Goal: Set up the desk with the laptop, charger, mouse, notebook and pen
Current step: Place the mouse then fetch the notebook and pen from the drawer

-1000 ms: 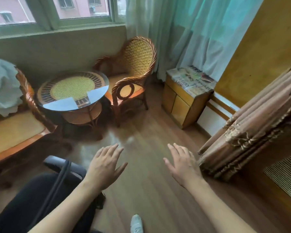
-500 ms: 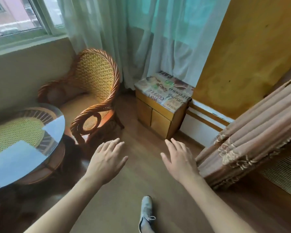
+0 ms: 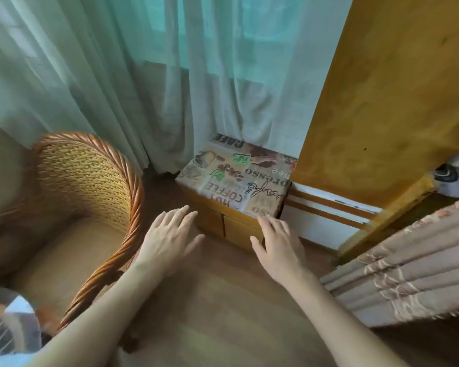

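No laptop, charger, mouse, notebook or pen shows in this view. The left hand (image 3: 170, 241) and right hand (image 3: 280, 243) reach forward over the wood floor (image 3: 223, 313), palms down, fingers straight and spread, holding nothing. Ahead stands a small cabinet (image 3: 236, 181) under pale curtains (image 3: 143, 75). A wicker chair (image 3: 85, 186) sits left, folded brown drapes (image 3: 408, 266) right.
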